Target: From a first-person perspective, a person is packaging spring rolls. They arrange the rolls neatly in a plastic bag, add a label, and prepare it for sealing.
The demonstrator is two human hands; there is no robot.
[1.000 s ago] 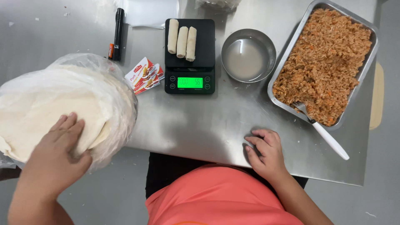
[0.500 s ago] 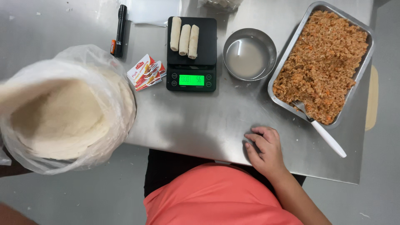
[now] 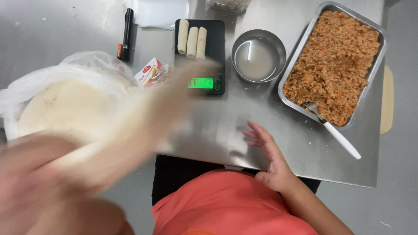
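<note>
Head view: left hand (image 3: pixel 39 182) is a motion-blurred smear, grip unreadable, with a pale wrapper sheet (image 3: pixel 143 117) streaking up-right from it. Wrapper stack in plastic bag (image 3: pixel 65 104) sits just above it. Right hand (image 3: pixel 267 154) open, fingers loosely spread, flat on steel table (image 3: pixel 217 126); filling tray (image 3: pixel 333 65) up-right of it.

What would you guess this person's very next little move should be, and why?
Probably to lay the wrapper sheet flat on the bare steel table in front of them. The left hand, a blur, is swinging the sheet off the bagged stack, while the right hand waits open at the table edge, as if ready to smooth it.
</note>
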